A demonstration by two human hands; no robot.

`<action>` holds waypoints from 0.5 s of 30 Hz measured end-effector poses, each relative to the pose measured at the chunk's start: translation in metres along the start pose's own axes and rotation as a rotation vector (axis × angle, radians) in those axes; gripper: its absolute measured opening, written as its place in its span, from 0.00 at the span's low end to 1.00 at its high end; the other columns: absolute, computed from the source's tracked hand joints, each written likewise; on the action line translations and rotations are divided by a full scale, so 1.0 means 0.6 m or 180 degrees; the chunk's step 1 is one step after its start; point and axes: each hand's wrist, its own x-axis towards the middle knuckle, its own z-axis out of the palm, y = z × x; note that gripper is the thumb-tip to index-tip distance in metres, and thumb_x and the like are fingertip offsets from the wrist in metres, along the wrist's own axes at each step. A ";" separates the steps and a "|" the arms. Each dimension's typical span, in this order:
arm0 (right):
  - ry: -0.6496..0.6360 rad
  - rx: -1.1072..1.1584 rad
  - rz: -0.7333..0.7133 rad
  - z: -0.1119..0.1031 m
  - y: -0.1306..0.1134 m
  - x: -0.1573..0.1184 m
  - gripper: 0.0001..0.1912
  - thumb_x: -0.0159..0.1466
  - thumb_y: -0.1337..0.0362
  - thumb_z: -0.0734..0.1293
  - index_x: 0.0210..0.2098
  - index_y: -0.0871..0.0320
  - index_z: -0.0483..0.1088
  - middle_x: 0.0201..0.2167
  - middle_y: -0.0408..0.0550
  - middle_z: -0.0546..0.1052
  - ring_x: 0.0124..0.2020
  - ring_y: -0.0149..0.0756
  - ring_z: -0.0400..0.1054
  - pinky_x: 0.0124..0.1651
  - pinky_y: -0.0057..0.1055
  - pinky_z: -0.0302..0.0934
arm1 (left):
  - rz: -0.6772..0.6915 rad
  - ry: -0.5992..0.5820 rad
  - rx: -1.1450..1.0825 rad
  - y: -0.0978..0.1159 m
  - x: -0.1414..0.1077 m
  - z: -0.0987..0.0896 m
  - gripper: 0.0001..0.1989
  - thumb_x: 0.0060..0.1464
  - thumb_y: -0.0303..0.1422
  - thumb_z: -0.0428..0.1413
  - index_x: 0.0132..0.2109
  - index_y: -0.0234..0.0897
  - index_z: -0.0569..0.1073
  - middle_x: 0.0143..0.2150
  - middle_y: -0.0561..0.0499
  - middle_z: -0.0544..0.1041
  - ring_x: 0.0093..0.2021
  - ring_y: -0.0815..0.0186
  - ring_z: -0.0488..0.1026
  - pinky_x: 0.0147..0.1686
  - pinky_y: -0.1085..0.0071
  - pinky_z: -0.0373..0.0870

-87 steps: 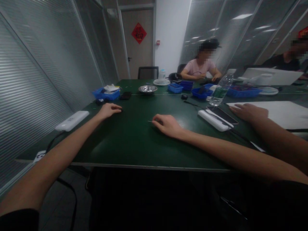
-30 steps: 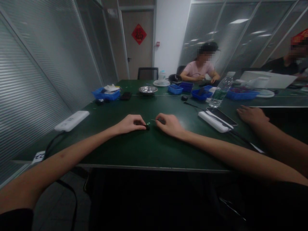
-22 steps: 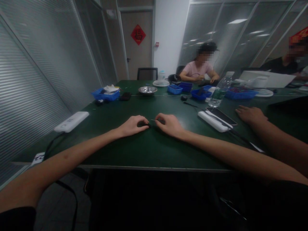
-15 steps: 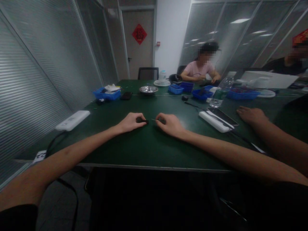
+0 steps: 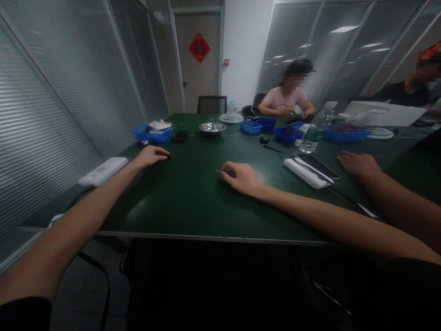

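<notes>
My left hand (image 5: 151, 156) is over the left part of the green table (image 5: 179, 207), just in front of the blue tray (image 5: 153, 134). Its fingers are pinched on a small black object (image 5: 168, 156), mostly hidden by them. Near the table's middle, my right hand (image 5: 243, 177) rests with thumb and forefinger closed on a thin pin-like piece (image 5: 218, 171), whose tip points left. A shiny metal bowl (image 5: 212, 129) stands beyond both hands, and a black phone (image 5: 180, 136) lies beside the blue tray.
White power strips lie at left (image 5: 103, 171) and right (image 5: 306, 173), the right one beside a dark tablet (image 5: 319, 166). A water bottle (image 5: 315, 131) stands behind it. Another person's hand (image 5: 358, 163) rests at right. Blue bins (image 5: 251, 127) stand farther back.
My left hand has moved left and away from me, carrying the black object away from my right hand. The right hand stays in place with the thin piece.
</notes>
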 end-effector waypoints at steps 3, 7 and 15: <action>0.0006 0.0010 -0.0046 0.001 0.002 0.000 0.12 0.71 0.58 0.65 0.48 0.56 0.75 0.40 0.49 0.81 0.37 0.36 0.72 0.37 0.30 0.60 | 0.0039 -0.0019 -0.0012 0.001 -0.001 -0.004 0.20 0.48 0.39 0.66 0.49 0.40 0.84 0.49 0.46 0.83 0.53 0.54 0.78 0.58 0.60 0.70; -0.0017 0.0022 -0.0064 0.001 0.002 0.000 0.12 0.71 0.58 0.65 0.48 0.56 0.75 0.41 0.49 0.81 0.37 0.36 0.72 0.37 0.30 0.61 | 0.0058 0.0137 0.0013 0.024 -0.016 -0.007 0.19 0.47 0.37 0.68 0.48 0.40 0.84 0.45 0.46 0.84 0.47 0.55 0.79 0.54 0.59 0.72; 0.0002 -0.0015 -0.0111 0.005 0.005 0.002 0.12 0.71 0.57 0.65 0.48 0.56 0.74 0.39 0.48 0.80 0.36 0.36 0.72 0.38 0.30 0.60 | 0.0216 0.0300 0.0352 0.041 -0.034 -0.011 0.13 0.51 0.39 0.66 0.43 0.42 0.86 0.43 0.48 0.84 0.45 0.55 0.79 0.53 0.59 0.71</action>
